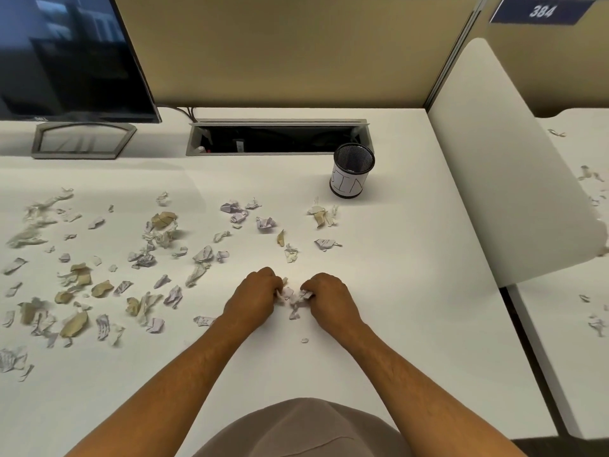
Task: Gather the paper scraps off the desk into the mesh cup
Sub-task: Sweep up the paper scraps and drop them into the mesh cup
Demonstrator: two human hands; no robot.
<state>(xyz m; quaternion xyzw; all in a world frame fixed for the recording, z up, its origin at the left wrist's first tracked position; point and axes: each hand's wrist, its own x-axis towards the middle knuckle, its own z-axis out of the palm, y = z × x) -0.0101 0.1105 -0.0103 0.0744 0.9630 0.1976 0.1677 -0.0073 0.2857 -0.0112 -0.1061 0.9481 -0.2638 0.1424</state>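
Note:
Several crumpled white, lilac and tan paper scraps (161, 225) lie scattered over the white desk (412, 308), mostly left of centre. A black mesh cup (352, 171) with a white paper label stands upright at the back right. My left hand (253, 298) and my right hand (329, 296) rest side by side on the desk in front of me, fingers curled around a small heap of white scraps (295, 296) between them. One tiny scrap (304, 340) lies just behind the hands.
A monitor (72, 57) on a grey stand (82, 140) sits back left. An open cable tray (276, 138) runs along the back, just behind the cup. A white divider panel (501, 166) bounds the desk on the right; more scraps (590, 174) lie beyond it.

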